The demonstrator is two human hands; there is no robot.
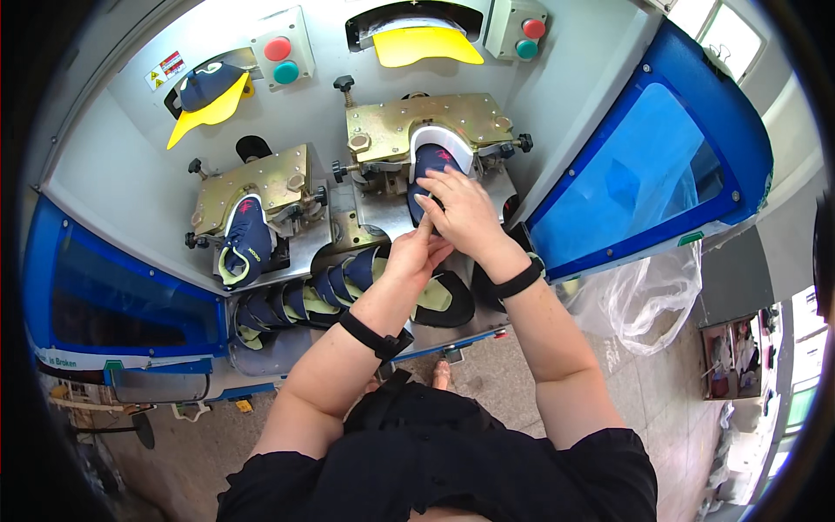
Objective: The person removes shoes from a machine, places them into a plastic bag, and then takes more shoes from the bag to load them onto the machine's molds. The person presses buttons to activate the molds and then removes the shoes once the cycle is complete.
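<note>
A navy shoe upper (424,160) with a red mark sits toe-first in the white U-shaped holder (432,133) of the right clamp station. My right hand (470,213) lies over its upper side, fingers stretched out and slightly apart. At the near end of that upper, my left hand (417,254) is closed with the thumb pointing up; the fingers are partly hidden beneath my right hand. Another navy shoe upper (250,242) with pale green lining rests in the left clamp station. Gold metal plates (409,122) with black knobs top the right station.
Several navy uppers with green lining (296,300) lie in a row on the front ledge. Red and green buttons (280,49) and yellow flaps (426,46) are on the back wall. Blue-framed doors (644,165) flank the opening. A clear plastic bag (648,296) hangs at the right.
</note>
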